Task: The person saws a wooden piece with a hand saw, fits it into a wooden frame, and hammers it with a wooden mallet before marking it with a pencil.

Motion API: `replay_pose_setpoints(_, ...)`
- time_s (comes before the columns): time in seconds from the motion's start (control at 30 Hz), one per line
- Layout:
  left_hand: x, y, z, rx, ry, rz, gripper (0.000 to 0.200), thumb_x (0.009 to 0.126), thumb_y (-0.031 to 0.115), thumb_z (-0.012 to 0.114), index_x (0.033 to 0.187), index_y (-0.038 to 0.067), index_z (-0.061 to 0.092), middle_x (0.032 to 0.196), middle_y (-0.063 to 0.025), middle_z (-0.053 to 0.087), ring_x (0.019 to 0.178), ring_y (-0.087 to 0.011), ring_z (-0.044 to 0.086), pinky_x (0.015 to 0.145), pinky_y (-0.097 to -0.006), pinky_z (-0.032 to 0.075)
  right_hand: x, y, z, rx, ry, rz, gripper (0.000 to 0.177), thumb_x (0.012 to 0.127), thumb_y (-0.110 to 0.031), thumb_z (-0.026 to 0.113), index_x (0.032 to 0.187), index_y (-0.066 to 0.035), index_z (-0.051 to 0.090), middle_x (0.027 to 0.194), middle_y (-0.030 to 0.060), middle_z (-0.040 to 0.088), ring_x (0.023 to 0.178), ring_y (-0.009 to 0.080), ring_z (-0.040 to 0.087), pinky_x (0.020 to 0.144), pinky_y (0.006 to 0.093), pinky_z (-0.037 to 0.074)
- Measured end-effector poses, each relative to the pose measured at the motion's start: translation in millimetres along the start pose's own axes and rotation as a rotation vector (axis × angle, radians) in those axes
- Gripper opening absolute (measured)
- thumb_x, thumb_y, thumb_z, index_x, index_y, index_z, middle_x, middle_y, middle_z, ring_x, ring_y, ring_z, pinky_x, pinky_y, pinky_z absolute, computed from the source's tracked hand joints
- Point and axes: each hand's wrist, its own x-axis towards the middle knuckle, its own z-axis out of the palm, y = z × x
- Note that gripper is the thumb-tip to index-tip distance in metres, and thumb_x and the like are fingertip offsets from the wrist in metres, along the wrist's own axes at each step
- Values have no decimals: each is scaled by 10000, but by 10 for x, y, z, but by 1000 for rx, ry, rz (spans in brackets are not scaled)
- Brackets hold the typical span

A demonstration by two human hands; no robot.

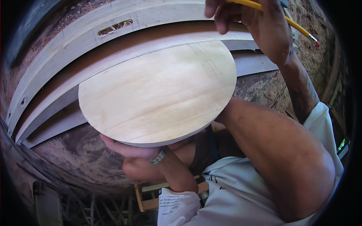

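Observation:
A round, pale wooden board (158, 98) with one straight edge lies in the middle of the view, with pencil marks near its upper right. Beneath its lower left rim, my left hand (132, 150) supports it, the fingers partly hidden under the wood. My right hand (264, 30) is raised above and to the right of the board, holding a yellow pencil (301, 31) whose eraser end points right. The pencil's tip is out of view. Against the board's straight edge runs a long wooden plank (124, 54).
Beyond the plank lies another timber (75, 49) with a rough slot (115, 27) cut in it. More planks (250, 64) lie below. My bent leg (279, 150) is at the right. A small wooden frame (151, 204) stands on the ground at the bottom.

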Motion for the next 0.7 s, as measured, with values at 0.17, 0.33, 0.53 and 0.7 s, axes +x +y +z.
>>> replay_pose_setpoints(0.17, 21, -22, -60, 36, 35, 36, 660, 1044, 522, 400, 1443, 11, 518, 1451, -174, 549, 1298, -286, 557, 1059, -433, 476, 12, 243, 46, -99, -45, 58, 469, 1086, -445, 493, 1213, -27, 663, 949, 66, 678, 820, 97, 602, 751, 269, 514)
replay_pose_setpoints(0.33, -20, -10, -68, 82, 89, 0, 700, 1041, 568, 402, 1468, 19, 486, 1472, -171, 514, 1312, -280, 533, 1064, -421, 460, 15, 427, 445, 237, -255, 228, 310, 972, -332, 710, 1002, -23, 700, 882, 36, 656, 822, 105, 578, 783, 264, 467)
replay_pose_setpoints(0.53, -51, 41, 7, 10, 63, -117, 713, 1048, 585, 371, 1484, 26, 451, 1456, -156, 500, 1312, -260, 519, 1072, -412, 444, 138, 414, 771, 295, -308, 305, 345, 1049, -328, 589, 1115, -9, 704, 1015, 86, 713, 960, 136, 638, 886, 284, 480)
replay_pose_setpoints(0.7, -35, 18, 7, 33, 89, -69, 665, 1075, 544, 320, 1460, 19, 460, 1431, -153, 511, 1302, -243, 523, 1066, -397, 447, 170, 433, 818, 224, -327, 321, 367, 1075, -308, 540, 1175, 19, 675, 1114, 137, 722, 1072, 171, 664, 997, 320, 489)
